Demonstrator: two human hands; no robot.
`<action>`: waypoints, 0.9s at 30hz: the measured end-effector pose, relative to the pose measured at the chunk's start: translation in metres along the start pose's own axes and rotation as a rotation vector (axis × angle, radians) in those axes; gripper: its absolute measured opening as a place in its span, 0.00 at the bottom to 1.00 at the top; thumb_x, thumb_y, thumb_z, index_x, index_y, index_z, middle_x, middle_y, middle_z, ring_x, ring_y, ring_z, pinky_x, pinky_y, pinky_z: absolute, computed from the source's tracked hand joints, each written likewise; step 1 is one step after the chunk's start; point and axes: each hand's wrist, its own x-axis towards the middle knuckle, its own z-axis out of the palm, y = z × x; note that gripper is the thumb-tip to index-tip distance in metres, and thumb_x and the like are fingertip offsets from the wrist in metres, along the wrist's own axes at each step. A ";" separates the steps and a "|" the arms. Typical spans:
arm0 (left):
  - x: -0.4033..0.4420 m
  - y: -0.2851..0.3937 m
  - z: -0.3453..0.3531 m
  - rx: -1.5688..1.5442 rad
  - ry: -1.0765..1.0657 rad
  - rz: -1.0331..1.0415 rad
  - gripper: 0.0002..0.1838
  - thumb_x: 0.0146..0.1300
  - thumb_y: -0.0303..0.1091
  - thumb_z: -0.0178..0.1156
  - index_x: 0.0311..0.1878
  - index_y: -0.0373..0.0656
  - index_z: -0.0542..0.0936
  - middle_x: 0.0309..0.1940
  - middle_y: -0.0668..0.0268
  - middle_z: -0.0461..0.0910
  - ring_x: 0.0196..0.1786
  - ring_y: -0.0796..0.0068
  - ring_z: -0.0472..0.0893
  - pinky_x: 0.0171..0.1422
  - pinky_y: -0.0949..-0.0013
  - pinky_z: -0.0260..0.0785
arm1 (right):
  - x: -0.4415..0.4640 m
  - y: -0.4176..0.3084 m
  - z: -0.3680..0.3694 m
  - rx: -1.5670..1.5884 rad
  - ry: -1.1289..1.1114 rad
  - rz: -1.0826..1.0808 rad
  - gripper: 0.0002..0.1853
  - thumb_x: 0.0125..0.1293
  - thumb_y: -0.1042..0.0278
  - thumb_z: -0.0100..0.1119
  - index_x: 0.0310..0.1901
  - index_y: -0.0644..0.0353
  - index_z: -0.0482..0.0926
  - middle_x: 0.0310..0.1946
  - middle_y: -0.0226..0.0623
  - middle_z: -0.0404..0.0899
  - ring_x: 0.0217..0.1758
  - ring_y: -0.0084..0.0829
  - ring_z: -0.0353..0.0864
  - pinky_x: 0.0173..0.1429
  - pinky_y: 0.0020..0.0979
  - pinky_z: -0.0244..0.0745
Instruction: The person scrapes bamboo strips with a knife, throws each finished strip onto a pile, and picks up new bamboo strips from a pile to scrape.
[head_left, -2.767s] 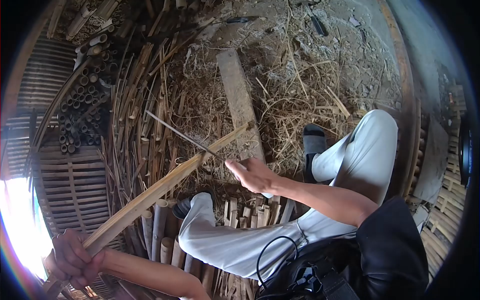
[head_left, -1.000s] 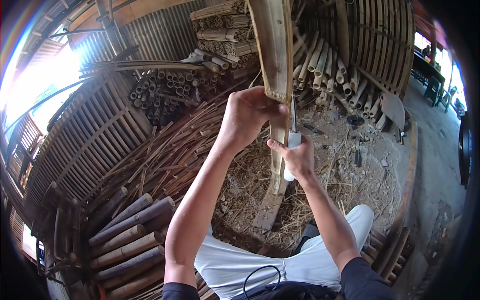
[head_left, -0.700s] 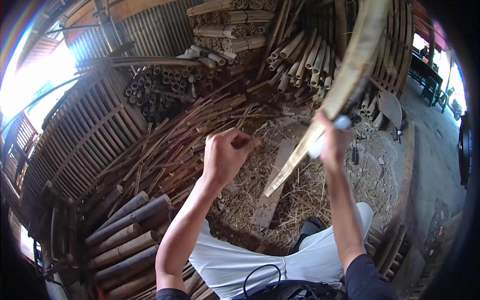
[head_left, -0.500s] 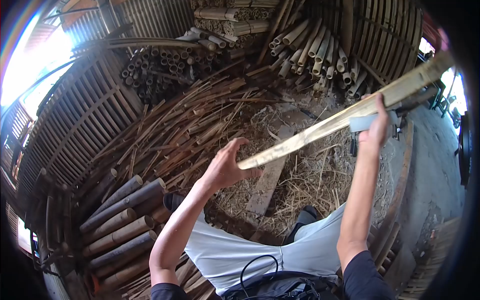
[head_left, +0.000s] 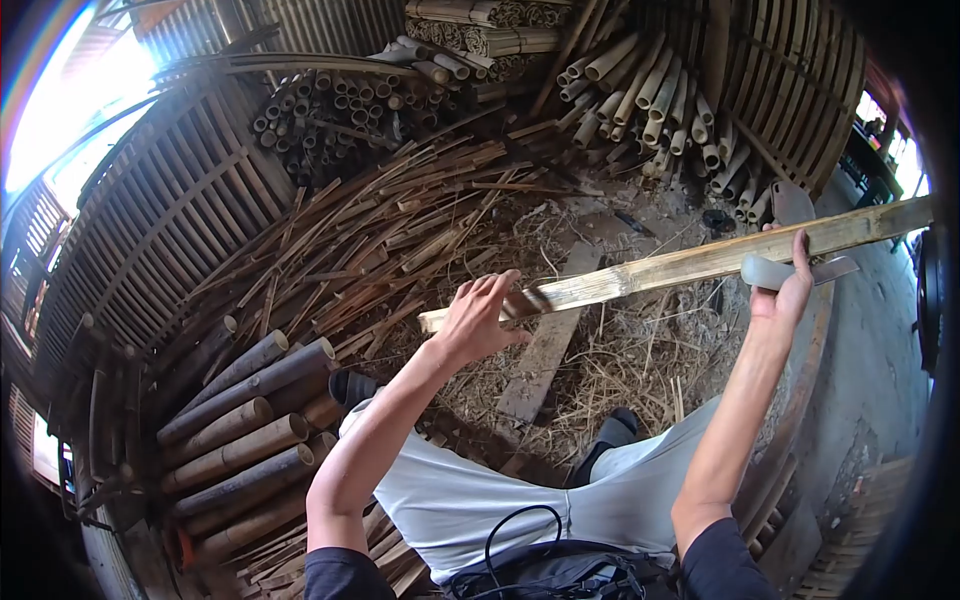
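Observation:
A long split bamboo slat (head_left: 660, 272) slants across in front of me, its right part higher. My left hand (head_left: 476, 320) is curled loosely over it near the left end, which sticks out past the fingers; the thumb stands apart below. Farther right, my right hand (head_left: 786, 288) grips the slat with the thumb on the near face and the fingers mostly hidden behind. A pale grey, smooth curved strip (head_left: 765, 271) lies across this palm and sticks out both sides; its kind is unclear. A flat greyish-brown piece (head_left: 793, 202) shows above the slat there.
Thin bamboo strips (head_left: 400, 225) are heaped ahead on the left. Thick bamboo poles (head_left: 245, 420) lie by my left leg. A plank (head_left: 545, 365) rests among shavings (head_left: 640, 370) between my feet. Bamboo tubes (head_left: 650, 90) and bundled slats (head_left: 485, 38) are stacked at the back.
The slat has swung flatter, with its right part lower. My left hand has moved from the tip to over the slat, and my right hand has moved right and slightly down.

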 end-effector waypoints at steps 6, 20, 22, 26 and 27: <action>-0.013 -0.028 -0.036 -0.146 0.315 0.026 0.11 0.51 0.36 0.68 0.38 0.48 0.83 0.35 0.68 0.86 0.30 0.73 0.85 0.41 0.67 0.82 | 0.009 0.019 0.010 0.002 -0.117 0.244 0.27 0.65 0.65 0.65 0.60 0.66 0.66 0.50 0.47 0.78 0.58 0.43 0.77 0.63 0.43 0.74; -0.398 -0.087 -0.123 0.239 0.993 -1.053 0.14 0.47 0.32 0.72 0.37 0.37 0.84 0.25 0.70 0.81 0.28 0.84 0.76 0.35 0.76 0.69 | -0.025 0.201 -0.191 -0.304 -0.088 1.186 0.06 0.62 0.70 0.66 0.31 0.57 0.78 0.29 0.32 0.80 0.50 0.32 0.82 0.61 0.40 0.73; -0.464 -0.061 -0.095 0.219 1.101 -1.161 0.11 0.52 0.32 0.72 0.36 0.36 0.83 0.23 0.76 0.77 0.25 0.87 0.71 0.30 0.77 0.64 | -0.042 0.213 -0.176 -0.310 0.022 1.264 0.09 0.63 0.72 0.64 0.26 0.58 0.76 0.20 0.29 0.77 0.46 0.32 0.82 0.59 0.42 0.75; -0.541 -0.012 -0.013 0.063 1.520 -1.543 0.12 0.57 0.36 0.68 0.24 0.44 0.76 0.15 0.77 0.68 0.15 0.87 0.64 0.18 0.77 0.54 | -0.046 0.235 -0.178 -0.342 0.006 1.380 0.07 0.64 0.72 0.62 0.28 0.58 0.78 0.22 0.31 0.80 0.44 0.30 0.83 0.60 0.41 0.75; -0.565 -0.008 0.012 -0.069 1.676 -1.586 0.13 0.57 0.38 0.68 0.24 0.45 0.75 0.14 0.77 0.66 0.14 0.87 0.63 0.17 0.77 0.54 | -0.042 0.245 -0.191 -0.370 -0.002 1.374 0.06 0.64 0.72 0.62 0.28 0.58 0.78 0.25 0.31 0.82 0.43 0.30 0.83 0.59 0.40 0.75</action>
